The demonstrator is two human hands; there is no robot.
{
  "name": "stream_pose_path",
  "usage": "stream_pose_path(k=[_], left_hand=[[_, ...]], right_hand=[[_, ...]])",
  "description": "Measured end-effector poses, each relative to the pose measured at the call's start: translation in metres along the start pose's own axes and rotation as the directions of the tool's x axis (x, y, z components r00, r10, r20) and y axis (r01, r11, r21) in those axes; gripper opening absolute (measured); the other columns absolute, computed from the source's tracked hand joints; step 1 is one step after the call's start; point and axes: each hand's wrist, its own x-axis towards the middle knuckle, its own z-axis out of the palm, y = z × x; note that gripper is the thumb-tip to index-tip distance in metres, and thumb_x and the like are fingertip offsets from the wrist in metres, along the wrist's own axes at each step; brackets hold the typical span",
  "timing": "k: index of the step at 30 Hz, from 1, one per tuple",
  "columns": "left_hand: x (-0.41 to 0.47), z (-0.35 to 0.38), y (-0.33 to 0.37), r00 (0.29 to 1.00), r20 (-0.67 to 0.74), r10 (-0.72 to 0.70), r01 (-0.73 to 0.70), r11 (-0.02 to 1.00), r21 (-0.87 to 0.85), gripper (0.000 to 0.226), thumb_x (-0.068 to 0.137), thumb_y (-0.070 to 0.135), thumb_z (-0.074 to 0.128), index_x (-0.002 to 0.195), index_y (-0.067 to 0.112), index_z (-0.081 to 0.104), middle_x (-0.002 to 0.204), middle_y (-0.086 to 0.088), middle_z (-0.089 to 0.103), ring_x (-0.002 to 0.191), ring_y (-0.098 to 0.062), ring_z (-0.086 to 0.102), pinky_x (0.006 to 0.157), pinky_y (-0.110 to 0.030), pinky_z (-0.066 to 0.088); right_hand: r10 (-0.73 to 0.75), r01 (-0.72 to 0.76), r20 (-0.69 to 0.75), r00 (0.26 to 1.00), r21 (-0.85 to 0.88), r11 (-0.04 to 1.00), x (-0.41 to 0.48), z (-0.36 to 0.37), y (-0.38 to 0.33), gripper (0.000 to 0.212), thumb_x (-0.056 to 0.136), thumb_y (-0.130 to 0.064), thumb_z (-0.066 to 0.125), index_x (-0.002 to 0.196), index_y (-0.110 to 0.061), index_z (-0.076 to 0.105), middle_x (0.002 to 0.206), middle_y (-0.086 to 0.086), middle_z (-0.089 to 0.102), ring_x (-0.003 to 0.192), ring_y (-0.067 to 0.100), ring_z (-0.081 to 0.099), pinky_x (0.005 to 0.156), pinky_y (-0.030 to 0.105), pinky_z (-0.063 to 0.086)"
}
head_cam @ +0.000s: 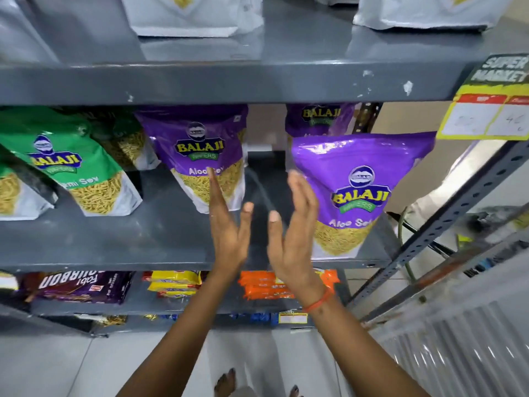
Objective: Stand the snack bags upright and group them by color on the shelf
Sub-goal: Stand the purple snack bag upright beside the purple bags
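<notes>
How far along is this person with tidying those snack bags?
Mostly done, it seems. Three purple bags stand on the right: a middle purple bag, a front purple bag and one behind it. The green bag sits left, though it leans. Both hands, left hand and right hand, are open, holding nothing, in the gap between purple bags. Left: closing that gap, straightening the green ones.

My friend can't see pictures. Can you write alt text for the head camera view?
Two open, empty hands, left and right, reach toward a grey metal shelf between two purple Balaji Aloo Sev bags. Green Balaji bags lean at the left; a third purple bag stands behind.
</notes>
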Motion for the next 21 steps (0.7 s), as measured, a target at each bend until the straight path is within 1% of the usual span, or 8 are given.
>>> stream_pose_path(k=[3,5,8,10,12,15,17,21], left_hand=[[0.031,-0.037,-0.031,0.970,-0.187,-0.154,0.157,0.988,0.003,0.096,0.081,0.058,0.053,0.149,0.016,-0.001,0.160,0.003,0.006,0.147,-0.005,0.010,0.121,-0.026,0.015],[0.056,-0.058,-0.058,0.939,-0.155,-0.308,0.314,0.949,0.017,0.109,0.075,0.046,0.069,0.149,0.010,-0.002,0.161,-0.004,0.005,0.147,-0.010,0.008,0.121,-0.027,0.012],[0.093,-0.083,-0.092,0.900,0.221,-0.376,0.393,0.919,-0.036,0.091,0.070,0.004,0.078,0.143,0.005,0.024,0.146,0.003,0.039,0.125,0.002,0.047,0.103,-0.012,0.038],[0.106,-0.093,-0.106,0.779,0.511,-0.364,0.402,0.915,0.040,0.059,0.072,-0.005,0.073,0.126,0.001,0.050,0.127,-0.005,0.060,0.101,-0.003,0.063,0.093,-0.022,0.051],[0.107,-0.097,-0.117,0.697,0.603,-0.387,0.456,0.889,0.044,0.053,0.073,-0.007,0.072,0.122,-0.003,0.053,0.119,-0.015,0.064,0.093,-0.009,0.065,0.085,-0.026,0.053],[0.086,-0.104,-0.120,0.695,0.579,-0.426,0.508,0.861,0.024,0.068,0.069,-0.004,0.076,0.129,0.006,0.045,0.121,-0.010,0.062,0.098,-0.006,0.062,0.085,-0.016,0.052],[0.060,-0.112,-0.124,0.689,0.558,-0.461,0.513,0.855,0.073,0.069,0.068,0.005,0.080,0.125,0.017,0.043,0.114,-0.001,0.061,0.098,-0.006,0.060,0.081,-0.010,0.051],[0.019,-0.127,-0.127,0.681,0.560,-0.471,0.496,0.860,0.120,0.076,0.066,0.020,0.084,0.129,0.026,0.042,0.116,0.011,0.065,0.105,0.002,0.061,0.086,-0.010,0.051]], right_hand=[[0.247,-0.270,0.205,0.947,0.093,0.958,0.017,0.061,0.008,0.064,0.084,-0.007,0.049,0.142,-0.005,0.023,0.148,0.002,0.029,0.140,0.008,0.022,0.117,0.016,0.015],[0.459,-0.498,0.333,0.823,0.036,0.867,0.035,0.095,0.031,0.077,0.078,0.002,0.060,0.142,0.003,0.018,0.150,0.014,0.025,0.140,0.014,0.019,0.110,0.004,0.008],[0.600,-0.705,0.516,0.612,0.010,0.709,0.053,0.124,0.068,0.079,0.074,0.011,0.066,0.139,0.006,0.021,0.147,0.025,0.032,0.133,0.026,0.036,0.110,0.012,0.025],[0.609,-0.720,0.578,0.544,-0.052,0.692,0.046,0.128,0.083,0.060,0.080,0.008,0.062,0.133,0.001,0.034,0.137,0.023,0.047,0.119,0.021,0.049,0.094,0.008,0.038],[0.626,-0.703,0.545,0.558,-0.091,0.705,0.028,0.126,0.090,0.045,0.083,0.000,0.060,0.125,-0.004,0.044,0.127,0.016,0.055,0.108,0.014,0.050,0.082,0.005,0.042],[0.660,-0.712,0.466,0.590,-0.086,0.697,-0.006,0.112,0.086,0.035,0.083,-0.006,0.060,0.116,-0.008,0.049,0.113,0.005,0.056,0.105,0.011,0.048,0.094,0.032,0.041],[0.639,-0.694,0.478,0.603,-0.082,0.715,-0.027,0.099,0.078,0.036,0.079,-0.017,0.060,0.113,-0.017,0.049,0.111,0.006,0.056,0.103,0.012,0.049,0.090,0.030,0.040],[0.634,-0.671,0.468,0.616,-0.111,0.733,-0.058,0.078,0.062,0.033,0.071,-0.030,0.058,0.102,-0.035,0.049,0.104,0.012,0.059,0.094,0.033,0.054,0.082,0.040,0.045]])
